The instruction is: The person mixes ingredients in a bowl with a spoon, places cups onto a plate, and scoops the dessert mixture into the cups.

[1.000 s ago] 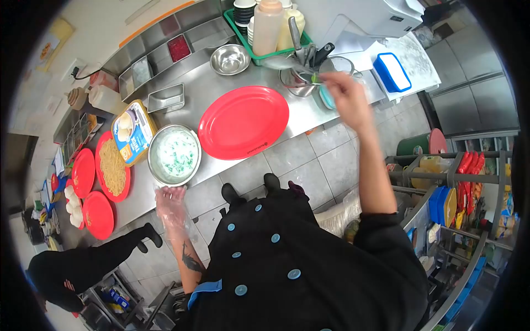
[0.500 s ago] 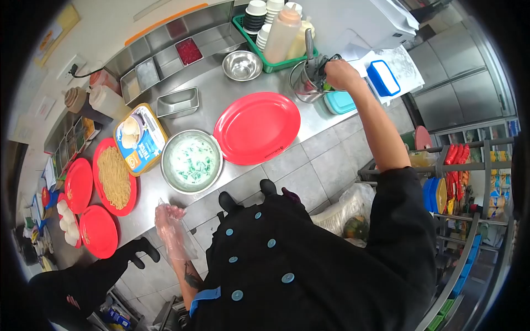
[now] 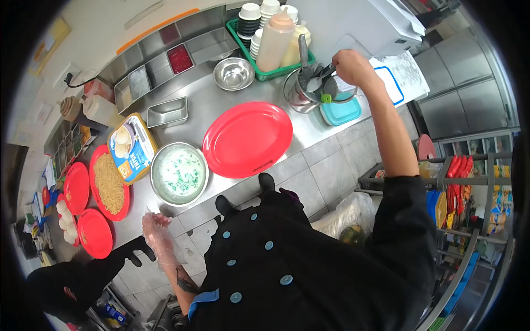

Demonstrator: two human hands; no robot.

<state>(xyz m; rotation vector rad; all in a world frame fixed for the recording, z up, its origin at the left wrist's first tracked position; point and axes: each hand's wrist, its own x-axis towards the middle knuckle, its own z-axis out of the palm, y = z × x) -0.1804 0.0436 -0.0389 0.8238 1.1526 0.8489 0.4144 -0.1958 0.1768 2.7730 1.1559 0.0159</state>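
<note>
My right hand [image 3: 353,67] is closed on the dark handle of a spoon [image 3: 313,84], whose grey bowl hangs over a metal container [image 3: 301,103]. Other utensils stand in that container, one with a long grey handle upright. My left hand [image 3: 157,229] wears a clear plastic glove and hangs by the counter edge with loosely bent fingers, holding nothing I can see. Nearest to it is a steel bowl [image 3: 205,182] of white liquid with chopped green pieces. A red oval platter [image 3: 248,138] lies between the bowl and the utensil container.
Noodles [image 3: 109,182] lie on a red plate left of an ice cream tub [image 3: 132,149]. More red plates [image 3: 95,234] are further left. A teal-lidded box [image 3: 340,110] and a green basket [image 3: 259,75] of cups and bottles flank the utensils. Another person's dark sleeve [image 3: 88,276] shows lower left.
My right hand has risen slightly, and a spoon now shows in its grip above the metal container. My left hand stays low by the counter edge. The whole view has shifted a little.
</note>
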